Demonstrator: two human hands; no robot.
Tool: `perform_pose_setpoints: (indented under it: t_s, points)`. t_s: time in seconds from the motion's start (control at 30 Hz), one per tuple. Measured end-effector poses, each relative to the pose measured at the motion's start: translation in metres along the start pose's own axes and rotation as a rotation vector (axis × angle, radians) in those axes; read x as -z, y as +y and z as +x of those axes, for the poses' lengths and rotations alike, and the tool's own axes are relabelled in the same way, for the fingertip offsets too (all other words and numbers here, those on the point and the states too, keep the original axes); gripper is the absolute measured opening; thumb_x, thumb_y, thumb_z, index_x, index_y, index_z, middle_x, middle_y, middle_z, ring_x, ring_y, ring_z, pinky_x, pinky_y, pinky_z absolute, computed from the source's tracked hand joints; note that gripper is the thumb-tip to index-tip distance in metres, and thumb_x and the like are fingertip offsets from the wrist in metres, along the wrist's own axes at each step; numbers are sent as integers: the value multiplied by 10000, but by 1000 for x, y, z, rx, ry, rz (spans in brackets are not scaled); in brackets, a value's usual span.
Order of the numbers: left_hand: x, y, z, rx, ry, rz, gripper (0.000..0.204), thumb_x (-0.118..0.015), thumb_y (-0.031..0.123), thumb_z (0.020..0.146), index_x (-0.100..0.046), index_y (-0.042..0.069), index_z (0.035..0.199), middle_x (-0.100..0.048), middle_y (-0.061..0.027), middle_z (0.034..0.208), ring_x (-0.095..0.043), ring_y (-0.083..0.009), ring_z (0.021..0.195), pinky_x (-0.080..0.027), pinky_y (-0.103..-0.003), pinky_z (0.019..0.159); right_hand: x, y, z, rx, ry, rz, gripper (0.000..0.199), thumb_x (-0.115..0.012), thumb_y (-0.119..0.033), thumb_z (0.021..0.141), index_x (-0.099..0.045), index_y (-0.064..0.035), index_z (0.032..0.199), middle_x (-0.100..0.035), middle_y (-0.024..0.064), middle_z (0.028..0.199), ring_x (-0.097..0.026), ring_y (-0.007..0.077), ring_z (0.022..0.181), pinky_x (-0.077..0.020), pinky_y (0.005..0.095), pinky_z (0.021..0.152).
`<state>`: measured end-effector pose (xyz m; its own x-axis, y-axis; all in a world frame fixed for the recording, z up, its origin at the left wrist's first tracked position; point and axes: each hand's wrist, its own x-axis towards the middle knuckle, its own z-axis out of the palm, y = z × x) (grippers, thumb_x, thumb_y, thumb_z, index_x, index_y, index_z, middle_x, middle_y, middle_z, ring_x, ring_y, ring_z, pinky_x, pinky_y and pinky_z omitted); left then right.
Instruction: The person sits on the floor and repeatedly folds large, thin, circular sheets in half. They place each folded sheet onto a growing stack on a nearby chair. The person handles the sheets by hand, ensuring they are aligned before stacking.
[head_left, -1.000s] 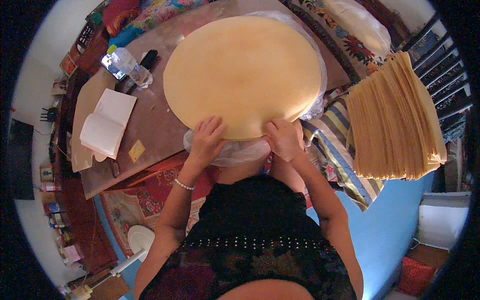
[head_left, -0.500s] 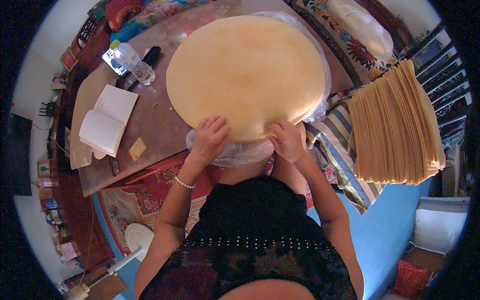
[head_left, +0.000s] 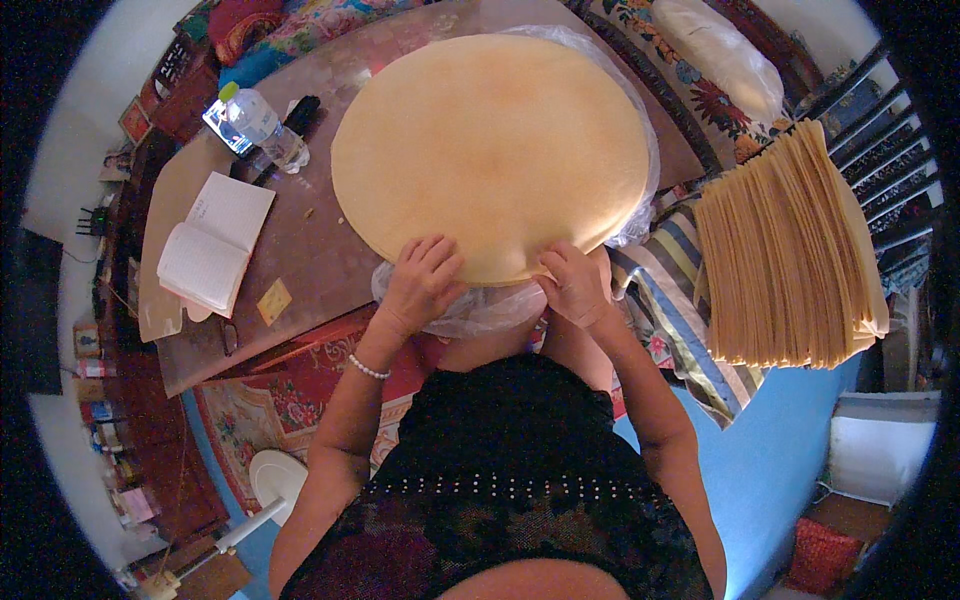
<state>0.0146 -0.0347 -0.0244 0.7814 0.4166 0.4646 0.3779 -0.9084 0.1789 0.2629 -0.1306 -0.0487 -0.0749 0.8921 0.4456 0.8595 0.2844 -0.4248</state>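
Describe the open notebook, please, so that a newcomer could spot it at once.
Start at the big round yellow sheet on the brown table. Left of it, below the plastic bottle, lies the open notebook, the only white, paged thing there.

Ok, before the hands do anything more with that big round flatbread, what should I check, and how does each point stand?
1. Left hand on the near edge of the flatbread: ok.
2. Right hand on the same edge: ok.
3. Clear plastic sheet under the flatbread: ok, it shows bunched at the near edge.
4. Bottle and open notebook apart from the flatbread: ok.
5. Stack of folded flatbreads standing apart on the right: ok.
6. Whether the fingers pinch one layer or several: cannot tell.
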Motion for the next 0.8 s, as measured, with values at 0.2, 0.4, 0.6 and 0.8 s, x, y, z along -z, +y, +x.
perform_pose_setpoints:
  t_s: [0.2,0.4,0.6,0.8]
  points:
    - [-1,1,0,7,-10,22,385,-697,184,649,-545,49,976,-537,-138,1098,-491,-316,1084,-382,-425,932,0,-3,0,-27,32,54,266,-707,-57,642,-559,-60,864,-549,111,856,-576,318,766,-477,381,628]
    - [-3,-2,-2,-9,-5,2,379,-694,181,654,-548,42,975,-537,-145,1100,-490,-321,1083,-384,-424,931,-4,0,-1,28,-14,14,281,-711,-76,636,-540,-68,858,-539,107,858,-563,314,772,-469,384,617]
    - [-1,-2,-3,-25,30,-30,368,-694,175,661,-553,31,969,-549,-150,1069,-506,-328,1050,-390,-433,922,-9,-4,-1,3,-34,-7,282,-709,-83,641,-534,-66,861,-537,117,867,-557,318,779,-466,381,622]
    - [4,-2,0,-55,80,-49,298,-662,123,707,-545,13,958,-566,-156,1009,-543,-323,978,-429,-413,880,-1,-12,2,0,24,47,285,-702,-116,675,-548,-68,910,-541,130,910,-548,322,799,-450,386,655]
